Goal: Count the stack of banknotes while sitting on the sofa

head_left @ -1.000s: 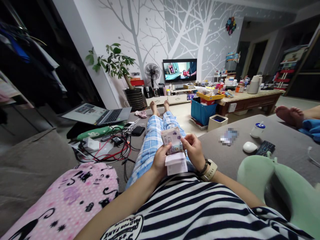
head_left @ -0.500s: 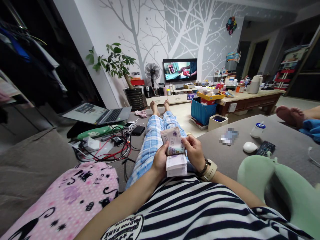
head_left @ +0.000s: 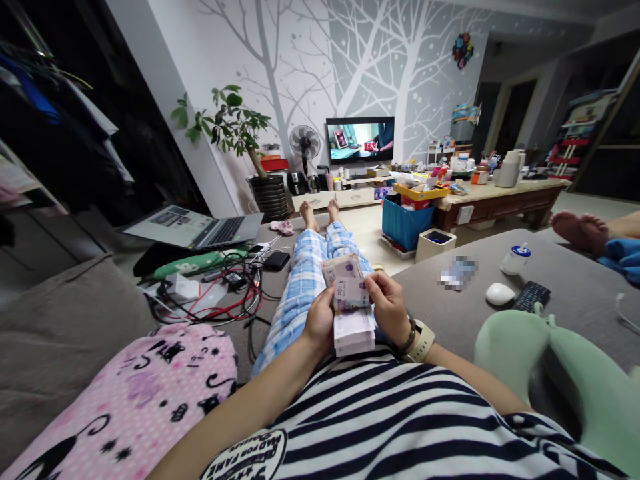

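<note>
Left hand (head_left: 319, 317) grips the notes (head_left: 341, 264); at their right edge, right hand (head_left: 390, 308) pinches the top note (head_left: 349, 292), now slid lower, exposing another behind.

Matt paper banknotes (head_left: 345, 287), creased cloth trousers (head_left: 307, 270), fleecy-looking pink cloth (head_left: 145, 387), smooth plastic mouse (head_left: 500, 294), wood-sided table (head_left: 505, 206).

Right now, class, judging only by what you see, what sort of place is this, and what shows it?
Most likely a home living room: a television, a potted plant and what looks like a grey sofa are all in view.
</note>
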### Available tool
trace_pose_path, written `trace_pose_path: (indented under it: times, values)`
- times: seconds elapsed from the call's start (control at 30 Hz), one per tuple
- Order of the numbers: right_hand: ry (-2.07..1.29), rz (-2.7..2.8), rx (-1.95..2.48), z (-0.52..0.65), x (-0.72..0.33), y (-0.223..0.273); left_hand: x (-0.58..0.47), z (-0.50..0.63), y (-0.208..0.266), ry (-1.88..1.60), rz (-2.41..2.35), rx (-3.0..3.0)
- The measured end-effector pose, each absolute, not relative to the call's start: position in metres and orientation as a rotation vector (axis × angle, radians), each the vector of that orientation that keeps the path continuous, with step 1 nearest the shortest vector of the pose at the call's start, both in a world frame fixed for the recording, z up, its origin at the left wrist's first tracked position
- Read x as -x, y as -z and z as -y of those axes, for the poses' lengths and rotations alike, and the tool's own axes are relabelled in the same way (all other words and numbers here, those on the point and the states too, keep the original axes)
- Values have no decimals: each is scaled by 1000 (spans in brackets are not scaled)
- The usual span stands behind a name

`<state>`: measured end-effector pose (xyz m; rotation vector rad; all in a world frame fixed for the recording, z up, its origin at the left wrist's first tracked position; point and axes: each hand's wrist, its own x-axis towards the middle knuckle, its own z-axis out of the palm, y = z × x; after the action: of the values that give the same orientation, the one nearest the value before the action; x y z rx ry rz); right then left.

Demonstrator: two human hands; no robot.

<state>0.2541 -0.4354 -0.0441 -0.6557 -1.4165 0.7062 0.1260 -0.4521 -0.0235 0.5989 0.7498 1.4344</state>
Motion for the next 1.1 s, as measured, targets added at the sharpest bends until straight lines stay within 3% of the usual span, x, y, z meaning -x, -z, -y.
trace_pose_path:
  times: [1.1]
  values:
    - [-665, 1454, 617, 443, -257, 41, -125, 455, 20, -1443, -778, -637]
